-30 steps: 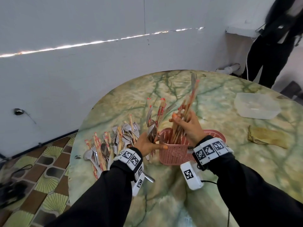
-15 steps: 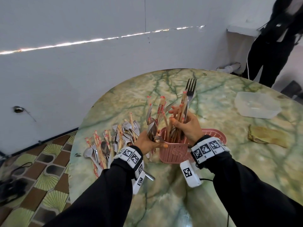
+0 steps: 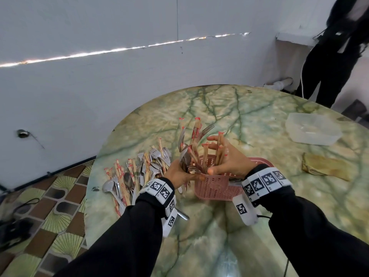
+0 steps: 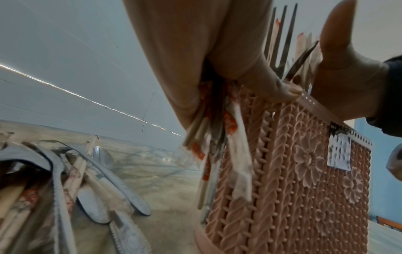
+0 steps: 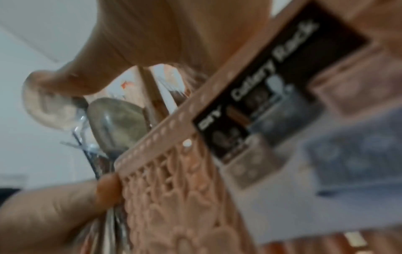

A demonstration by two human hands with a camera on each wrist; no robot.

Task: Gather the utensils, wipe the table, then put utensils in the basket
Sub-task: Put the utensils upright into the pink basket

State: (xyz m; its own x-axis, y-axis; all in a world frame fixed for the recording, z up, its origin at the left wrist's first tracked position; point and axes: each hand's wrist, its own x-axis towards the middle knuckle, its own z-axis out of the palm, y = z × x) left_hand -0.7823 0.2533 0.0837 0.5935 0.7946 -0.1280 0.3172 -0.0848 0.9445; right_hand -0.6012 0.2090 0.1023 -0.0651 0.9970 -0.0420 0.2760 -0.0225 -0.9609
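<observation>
The left hand (image 3: 177, 174) grips a bundle of spoons and wrapped chopsticks (image 3: 187, 150) against the pink cutlery basket (image 3: 215, 186) at the counter's (image 3: 229, 226) centre. The right hand (image 3: 229, 160), fingers spread loosely, rests over utensils standing inside. At nine o'clock lies the utensil pile (image 3: 137, 172); at two o'clock, a clear container (image 3: 312, 128).

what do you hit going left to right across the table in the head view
pile of loose utensils → left hand gripping a bundle of utensils → pink basket → clear plastic container
</observation>
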